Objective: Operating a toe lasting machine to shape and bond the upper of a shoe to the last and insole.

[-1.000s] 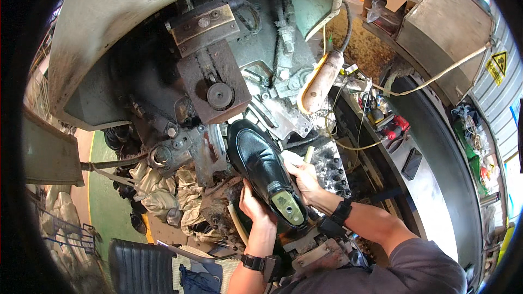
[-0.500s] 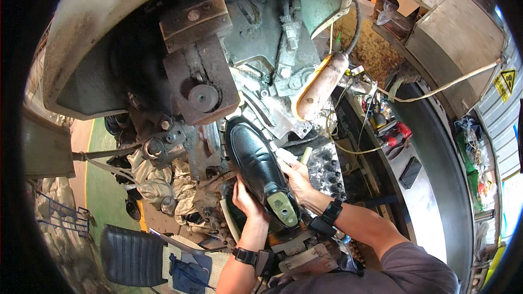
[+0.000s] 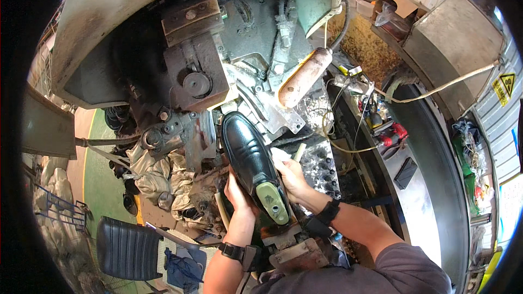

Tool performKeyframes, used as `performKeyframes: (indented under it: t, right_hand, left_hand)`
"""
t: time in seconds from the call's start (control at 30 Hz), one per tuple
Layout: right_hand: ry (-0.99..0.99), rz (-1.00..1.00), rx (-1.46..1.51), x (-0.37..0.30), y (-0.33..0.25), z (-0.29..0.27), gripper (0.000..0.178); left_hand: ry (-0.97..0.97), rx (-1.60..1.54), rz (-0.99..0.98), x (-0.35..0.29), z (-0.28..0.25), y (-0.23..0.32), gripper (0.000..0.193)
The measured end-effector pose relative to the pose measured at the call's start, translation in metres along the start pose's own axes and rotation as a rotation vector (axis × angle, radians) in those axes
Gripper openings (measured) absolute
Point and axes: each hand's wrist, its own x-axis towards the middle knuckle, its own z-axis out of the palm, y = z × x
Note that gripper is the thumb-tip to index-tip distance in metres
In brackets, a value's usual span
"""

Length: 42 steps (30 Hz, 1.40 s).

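Observation:
A black leather shoe (image 3: pixel 245 147) lies toe away from me over the machine, with a pale green shoe last (image 3: pixel 272 201) showing at its heel end. My left hand (image 3: pixel 237 193) is closed along the shoe's left side. On the other side, my right hand (image 3: pixel 292 175) grips the shoe near its middle. Something white (image 3: pixel 280 155) sits at the right hand's fingertips; what it is cannot be made out. The toe points at the bright, worn metal parts of the machine (image 3: pixel 196 71).
A lamp (image 3: pixel 305 79) hangs at the right of the machine head. Farther right, a red-handled tool (image 3: pixel 393 134) and a black phone-like object (image 3: pixel 405 173) lie on a metal ledge beside a dark conveyor belt (image 3: pixel 444 185). A black chair (image 3: pixel 126 247) stands lower left.
The view has shifted slightly. The shoe has turned a little, its heel end swinging toward me, and the last shows more fully. Both hands keep their hold on it.

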Motion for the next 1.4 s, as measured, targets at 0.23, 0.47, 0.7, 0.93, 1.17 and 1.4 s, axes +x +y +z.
performKeyframes:
  t: [0.23,0.47,0.7,0.93,1.17,1.4]
  right_hand:
    - [0.232,0.014,-0.765,-0.018,-0.089,-0.16,0.05]
    - [0.505,0.215,-0.458,0.001,-0.018,-0.239,0.072]
    - [0.355,0.29,-1.125,0.0,-0.059,-0.239,0.088]
    - [-0.054,0.219,-0.646,-0.022,-0.049,0.01,0.065]
    - [-0.027,-0.037,-0.227,-0.03,-0.007,0.039,0.066]
    - [-0.112,-0.074,-0.225,0.0,-0.001,0.014,0.046]
  left_hand:
    - [0.103,0.216,0.191,-0.003,-0.113,0.032,0.037]
    - [0.454,0.176,0.295,-0.01,-0.261,0.026,0.029]
    - [0.237,0.303,0.293,-0.022,-0.195,0.037,0.029]
    - [-0.099,0.351,0.31,0.003,-0.049,0.026,0.068]
    - [-0.282,0.111,0.361,0.01,-0.026,-0.02,0.067]
    - [-0.178,0.391,0.618,-0.019,-0.01,-0.032,0.062]
